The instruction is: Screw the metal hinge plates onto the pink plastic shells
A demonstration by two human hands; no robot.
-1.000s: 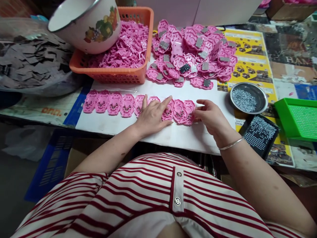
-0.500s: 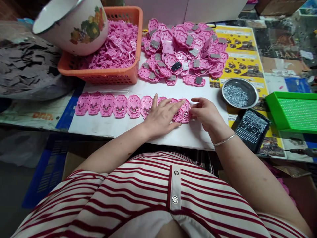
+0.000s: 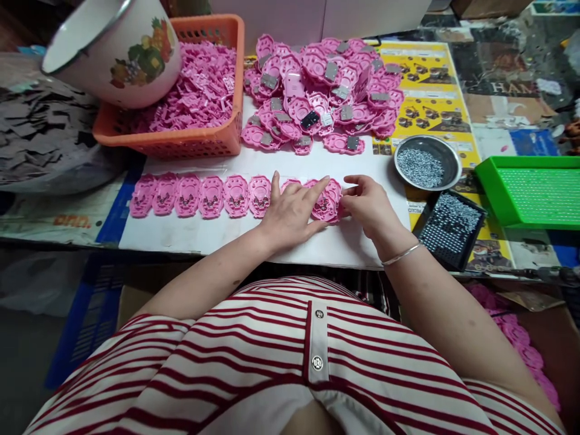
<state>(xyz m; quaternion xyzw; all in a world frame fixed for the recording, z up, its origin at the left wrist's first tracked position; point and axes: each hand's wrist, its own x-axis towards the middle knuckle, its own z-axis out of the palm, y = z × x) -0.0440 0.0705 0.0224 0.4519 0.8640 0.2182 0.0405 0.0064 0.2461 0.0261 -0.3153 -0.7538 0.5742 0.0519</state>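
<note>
Casings (image 3: 211, 197) form a row on the white sheet (image 3: 203, 235). The left hand (image 3: 290, 211) lies over the row, fingers spread and unclenched. The right hand (image 3: 357, 199) curls at the row's right end, fingertips by the last casing (image 3: 334, 196); whether they grip it cannot be told. Rightward, a black tray (image 3: 441, 244) sits before a dish (image 3: 452, 164). Beyond the row: a basket (image 3: 199, 147), tilted pot (image 3: 99, 54) and pink heap (image 3: 294, 84).

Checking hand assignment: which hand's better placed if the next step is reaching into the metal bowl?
Right, I'd judge. The right hand, at the right end of the pink row, is nearer the metal bowl; the left hand lies across the row, farther off.
</note>
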